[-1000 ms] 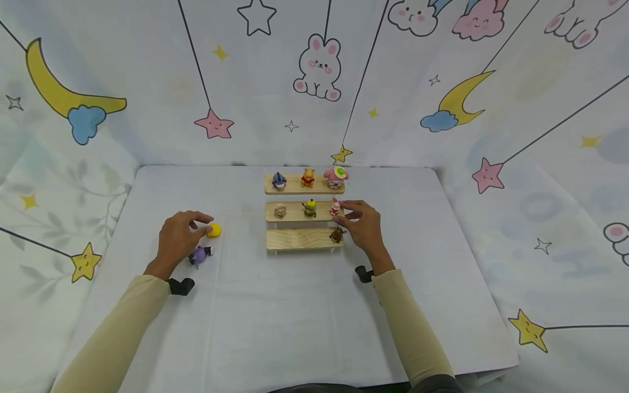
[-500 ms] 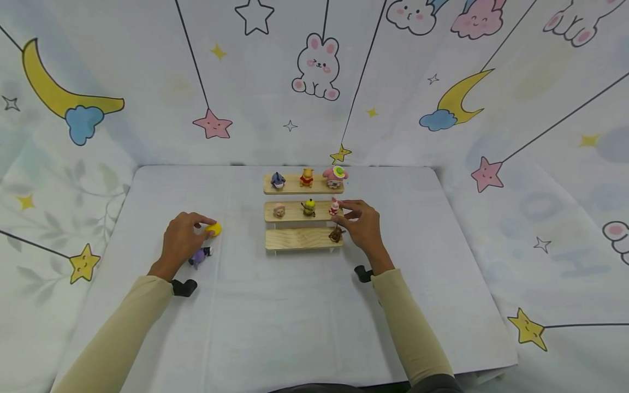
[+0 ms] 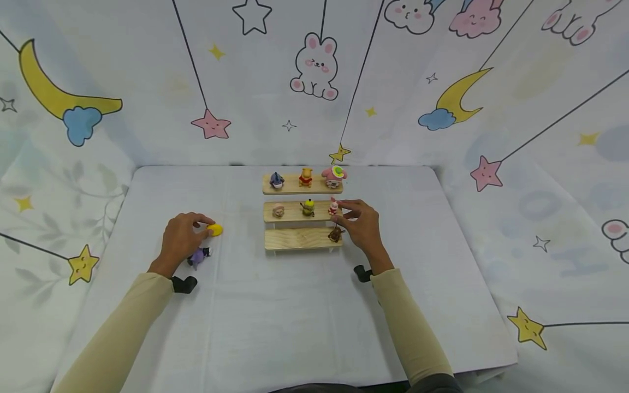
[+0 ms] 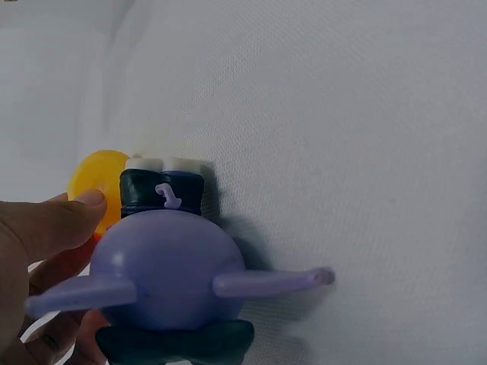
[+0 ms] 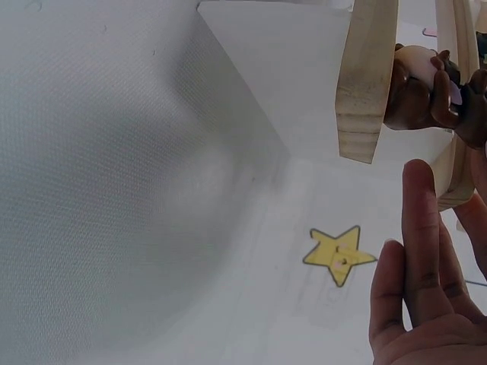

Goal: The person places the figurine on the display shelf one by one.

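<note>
My left hand [image 3: 181,239] pinches a small yellow figurine [image 3: 215,230] low over the left of the table; its thumb [image 4: 72,220] presses on the yellow part in the left wrist view. Just below that hand lies a purple figurine [image 3: 197,257] with dark boots. At the right end of the middle wooden shelf, my right hand [image 3: 362,225] holds a pink-and-white rabbit-like figurine [image 3: 333,207] between thumb and forefinger. A brown figurine [image 5: 418,84] sits on the lowest shelf's right end, close under that hand. The right wrist view does not show the pink figurine.
Three stepped wooden shelves [image 3: 295,240] stand at mid-table. On the top one are a blue-grey figurine [image 3: 277,180], a yellow bear in red [image 3: 306,177] and a pink figurine [image 3: 334,176]. A beige figurine [image 3: 278,210] and a green-yellow one [image 3: 308,207] share the middle shelf.
My left hand has shifted slightly to the right, and the yellow figurine has tilted in its fingers. The right hand stays at the middle shelf with the pink figurine.
</note>
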Demonstrator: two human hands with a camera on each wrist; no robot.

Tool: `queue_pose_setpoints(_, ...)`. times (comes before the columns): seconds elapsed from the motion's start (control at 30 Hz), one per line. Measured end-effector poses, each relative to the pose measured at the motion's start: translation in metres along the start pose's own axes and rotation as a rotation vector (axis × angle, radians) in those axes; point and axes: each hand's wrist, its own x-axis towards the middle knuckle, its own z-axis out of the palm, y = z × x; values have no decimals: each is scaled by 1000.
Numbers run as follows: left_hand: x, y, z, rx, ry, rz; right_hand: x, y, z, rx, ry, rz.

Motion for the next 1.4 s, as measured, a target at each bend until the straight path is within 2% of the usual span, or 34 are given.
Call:
queue_pose_setpoints(0.17,2,-1,2,49,51,18,0,1,0,-2,-2,5)
queue_pose_setpoints(0.27,3,0,3,87,58,33,0,0,0,5,-3,9)
queue_pose_setpoints(0.47,3,7,2,103,28,104,1,-1,-1,-6,-10,21)
queue_pose_setpoints(0.57,4,10,1,102,-8,115,1,0,-1,-12,-6,11)
queue_pose_setpoints(0.73,6,12,2,58,-53,105,1,1,-1,-13,-1,-10)
queue_pose_setpoints(1.13,5,8,4,2,-82,25,0,-1,-1,-3,-14,-26)
queue_pose_setpoints(1.23,6,6,5,-4,-62,48,0,-1,-1,-1,-12,-37)
queue_pose_setpoints(1.4,7,10,9,2,-13,128,0,0,-2,2,-11,-42)
